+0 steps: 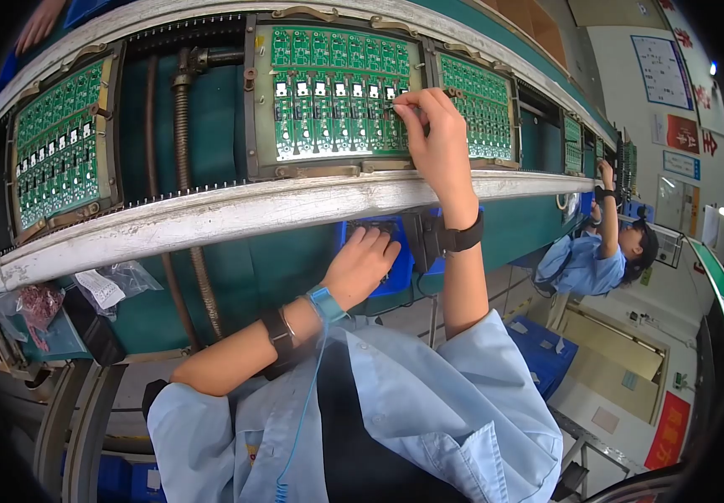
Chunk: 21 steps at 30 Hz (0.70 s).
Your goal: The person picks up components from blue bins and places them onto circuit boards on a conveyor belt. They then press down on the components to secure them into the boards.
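Right hand (441, 138): fingers together at green panel (341, 94); steady, light touch suits.
Left hand (359, 267): at blue bin (401, 272); cannot tell fingers' grip.

Right fingers (429, 99) pinched, left fingers (371, 241) lower
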Each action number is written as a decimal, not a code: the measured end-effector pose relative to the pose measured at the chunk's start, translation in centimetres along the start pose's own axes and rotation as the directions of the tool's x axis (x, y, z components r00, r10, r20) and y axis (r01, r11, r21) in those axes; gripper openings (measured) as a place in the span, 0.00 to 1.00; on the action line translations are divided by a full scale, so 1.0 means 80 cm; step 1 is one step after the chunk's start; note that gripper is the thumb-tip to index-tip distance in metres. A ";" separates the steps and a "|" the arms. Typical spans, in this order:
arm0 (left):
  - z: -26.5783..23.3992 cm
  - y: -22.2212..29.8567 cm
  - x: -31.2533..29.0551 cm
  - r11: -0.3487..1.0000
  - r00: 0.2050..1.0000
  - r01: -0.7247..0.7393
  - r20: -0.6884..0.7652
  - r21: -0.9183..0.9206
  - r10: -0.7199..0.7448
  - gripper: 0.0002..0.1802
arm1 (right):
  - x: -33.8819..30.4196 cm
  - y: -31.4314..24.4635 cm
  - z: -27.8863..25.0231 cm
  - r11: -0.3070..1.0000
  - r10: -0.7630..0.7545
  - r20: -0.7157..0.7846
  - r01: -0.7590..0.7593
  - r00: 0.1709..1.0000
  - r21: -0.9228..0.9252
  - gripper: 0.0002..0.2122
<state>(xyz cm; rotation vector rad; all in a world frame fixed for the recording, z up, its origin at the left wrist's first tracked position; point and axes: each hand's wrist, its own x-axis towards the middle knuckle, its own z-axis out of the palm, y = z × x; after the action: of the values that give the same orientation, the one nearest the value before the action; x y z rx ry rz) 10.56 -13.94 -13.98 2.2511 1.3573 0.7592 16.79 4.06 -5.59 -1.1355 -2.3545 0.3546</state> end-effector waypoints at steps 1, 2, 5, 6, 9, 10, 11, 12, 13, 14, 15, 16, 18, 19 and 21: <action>0.000 0.001 0.000 1.000 1.000 0.002 -0.010 -0.001 -0.002 0.19 | 0.000 0.000 0.001 1.000 0.001 0.001 -0.001 1.000 0.002 0.02; 0.000 0.001 0.001 1.000 1.000 0.003 -0.009 -0.001 -0.003 0.19 | -0.001 0.000 0.002 1.000 0.007 -0.002 -0.007 1.000 -0.004 0.02; -0.002 0.003 0.004 1.000 0.999 -0.002 0.053 0.010 0.002 0.15 | -0.003 0.001 0.004 1.000 0.020 -0.007 -0.021 1.000 -0.016 0.02; -0.003 0.004 0.006 1.000 0.999 -0.002 0.054 0.010 0.001 0.15 | -0.004 0.003 0.004 1.000 0.022 -0.007 -0.022 1.000 0.014 0.02; -0.005 0.006 0.009 1.000 0.996 0.002 0.085 -0.010 -0.002 0.16 | -0.003 0.008 0.006 0.997 0.028 -0.005 -0.027 1.000 0.073 0.03; -0.005 0.006 0.010 1.000 0.996 0.003 0.086 -0.010 -0.002 0.16 | -0.003 0.009 0.007 0.996 0.027 0.000 -0.027 1.000 0.081 0.03; -0.005 0.006 0.010 1.000 0.996 0.003 0.087 -0.006 -0.002 0.16 | -0.003 0.009 0.008 0.996 0.026 0.004 -0.026 1.000 0.088 0.03; -0.004 0.006 0.011 1.000 0.996 0.002 0.087 -0.002 -0.002 0.16 | -0.003 0.010 0.009 0.995 0.026 0.009 -0.026 1.000 0.095 0.03; -0.004 0.007 0.011 1.000 0.996 0.001 0.088 0.002 -0.002 0.17 | -0.004 0.011 0.010 0.995 0.027 0.009 -0.028 1.000 0.095 0.03; -0.002 0.007 0.011 1.000 0.996 0.001 0.088 0.002 -0.001 0.17 | -0.004 0.011 0.011 0.995 0.033 0.010 -0.034 0.999 0.098 0.04; -0.001 0.008 0.010 1.000 0.996 0.002 0.084 0.004 -0.003 0.17 | -0.005 0.012 0.012 0.994 0.038 0.011 -0.039 0.999 0.102 0.04; 0.001 0.008 0.010 1.000 0.997 0.004 0.079 0.005 -0.004 0.17 | -0.006 0.013 0.013 0.993 0.044 0.012 -0.045 0.999 0.105 0.04; 0.006 0.010 0.009 1.000 0.997 0.005 0.076 0.005 -0.005 0.17 | -0.008 0.014 0.012 0.994 0.052 0.013 -0.053 0.999 0.096 0.04; 0.006 0.009 0.010 1.000 0.998 0.000 0.069 0.013 0.000 0.17 | -0.007 0.014 0.012 0.994 0.057 0.012 -0.058 0.998 0.088 0.04; 0.006 0.009 0.011 1.000 0.998 -0.010 0.056 0.030 0.008 0.17 | -0.006 0.013 0.011 0.995 0.062 0.011 -0.063 0.998 0.082 0.04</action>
<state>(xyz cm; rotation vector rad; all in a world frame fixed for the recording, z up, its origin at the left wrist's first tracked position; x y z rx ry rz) 11.67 -13.51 -13.73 2.2857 1.3418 0.6782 17.24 4.27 -6.94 -1.1732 -2.2932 0.4743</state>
